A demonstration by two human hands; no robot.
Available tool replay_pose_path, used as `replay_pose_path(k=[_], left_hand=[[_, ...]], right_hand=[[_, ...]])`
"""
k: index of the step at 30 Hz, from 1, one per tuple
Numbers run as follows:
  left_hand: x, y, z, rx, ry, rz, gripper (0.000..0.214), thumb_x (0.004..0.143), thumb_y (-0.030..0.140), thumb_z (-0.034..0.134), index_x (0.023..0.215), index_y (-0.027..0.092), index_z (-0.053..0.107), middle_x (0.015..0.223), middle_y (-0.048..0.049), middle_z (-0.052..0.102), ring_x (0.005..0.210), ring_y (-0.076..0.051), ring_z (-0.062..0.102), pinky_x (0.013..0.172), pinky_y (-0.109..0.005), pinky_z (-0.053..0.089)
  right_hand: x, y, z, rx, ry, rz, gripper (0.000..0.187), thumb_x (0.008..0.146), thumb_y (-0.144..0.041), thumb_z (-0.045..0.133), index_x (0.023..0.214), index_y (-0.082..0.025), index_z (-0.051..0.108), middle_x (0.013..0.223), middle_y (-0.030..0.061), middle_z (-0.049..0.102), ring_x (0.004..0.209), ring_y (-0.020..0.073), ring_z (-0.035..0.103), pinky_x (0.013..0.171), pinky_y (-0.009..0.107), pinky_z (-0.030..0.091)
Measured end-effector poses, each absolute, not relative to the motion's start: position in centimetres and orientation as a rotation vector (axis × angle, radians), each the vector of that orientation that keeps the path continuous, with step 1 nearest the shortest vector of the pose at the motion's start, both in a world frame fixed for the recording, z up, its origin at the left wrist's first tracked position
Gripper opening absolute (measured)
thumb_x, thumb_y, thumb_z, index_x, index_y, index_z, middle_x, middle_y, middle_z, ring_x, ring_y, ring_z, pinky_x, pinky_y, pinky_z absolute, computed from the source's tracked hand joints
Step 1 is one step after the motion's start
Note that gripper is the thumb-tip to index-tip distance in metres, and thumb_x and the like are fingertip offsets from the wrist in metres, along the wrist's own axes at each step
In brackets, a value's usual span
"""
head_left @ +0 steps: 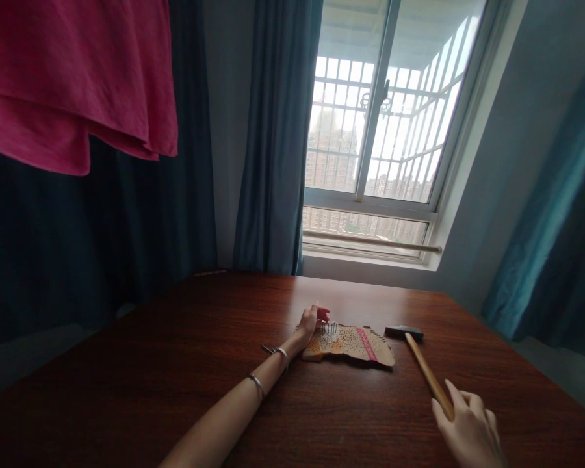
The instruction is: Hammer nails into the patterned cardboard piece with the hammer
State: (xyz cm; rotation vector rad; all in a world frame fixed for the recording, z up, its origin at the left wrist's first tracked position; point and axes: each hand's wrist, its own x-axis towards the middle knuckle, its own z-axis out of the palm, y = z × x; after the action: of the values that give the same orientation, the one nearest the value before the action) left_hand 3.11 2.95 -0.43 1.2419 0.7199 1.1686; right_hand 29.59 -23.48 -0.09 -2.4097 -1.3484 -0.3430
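A worn, tan piece of board [348, 344], dotted with many small holes and marked with a pink stripe, lies on the wooden table. Several thin nails [330, 327] stand upright near its back left part. My left hand [310, 320] rests at the board's left end beside these nails, its fingers curled; whatever may be between the fingertips is too small to make out. Over to the right, a hammer [428, 374] has its dark head on the table, and my right hand [470, 419] is closed around the end of its wooden handle.
The reddish-brown table [151, 390] stretches back toward a barred window [370, 130]. A small dark metal item [268, 349] lies by my left wrist. Blue curtains [277, 143] hang behind, and a pink cloth [78, 78] hangs at upper left.
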Motion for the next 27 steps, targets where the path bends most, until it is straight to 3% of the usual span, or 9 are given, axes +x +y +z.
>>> replay_pose_path(k=[9,15,22,27], left_hand=[[3.0,2.3,0.3,1.215,0.737,1.162,0.063,0.077,0.061,0.033,0.082,0.006,0.063,0.070,-0.0115,0.063,0.067,-0.018,0.060,0.067,-0.032,0.048],[3.0,2.0,1.0,1.183,0.764,1.165,0.065,0.076,0.064,0.031,0.080,0.007,0.063,0.072,-0.0119,0.063,0.066,-0.017,0.059,0.066,-0.031,0.048],[3.1,1.6,1.2,1.203,0.804,1.152,0.067,0.075,0.065,0.030,0.080,0.007,0.063,0.076,-0.0140,0.064,0.069,-0.018,0.060,0.068,-0.031,0.048],[2.4,1.9,2.8,1.248,0.861,1.154,0.055,0.077,0.056,0.038,0.083,0.008,0.063,0.075,-0.0129,0.063,0.069,-0.018,0.060,0.061,-0.029,0.048]], right_hand=[[22.5,-12.0,6.1,-1.811,-1.810,0.023,0.030,0.079,-0.026,0.042,0.095,-0.017,0.066,0.097,0.0098,0.063,0.095,0.0211,0.057,0.087,0.030,0.040],[19.5,-8.8,4.0,-1.624,-2.015,0.123,0.045,0.078,-0.036,0.048,0.120,-0.019,0.053,0.129,0.0079,0.050,0.116,0.0212,0.047,0.098,0.030,0.034],[18.7,-8.8,1.7,-1.667,-2.034,0.004,0.049,0.083,-0.038,0.040,0.124,-0.012,0.049,0.129,0.0134,0.050,0.123,0.0244,0.040,0.103,0.036,0.028],[18.8,-8.7,1.4,-1.687,-2.030,-0.012,0.050,0.084,-0.040,0.039,0.125,-0.013,0.049,0.130,0.0128,0.049,0.124,0.0244,0.039,0.104,0.036,0.027]])
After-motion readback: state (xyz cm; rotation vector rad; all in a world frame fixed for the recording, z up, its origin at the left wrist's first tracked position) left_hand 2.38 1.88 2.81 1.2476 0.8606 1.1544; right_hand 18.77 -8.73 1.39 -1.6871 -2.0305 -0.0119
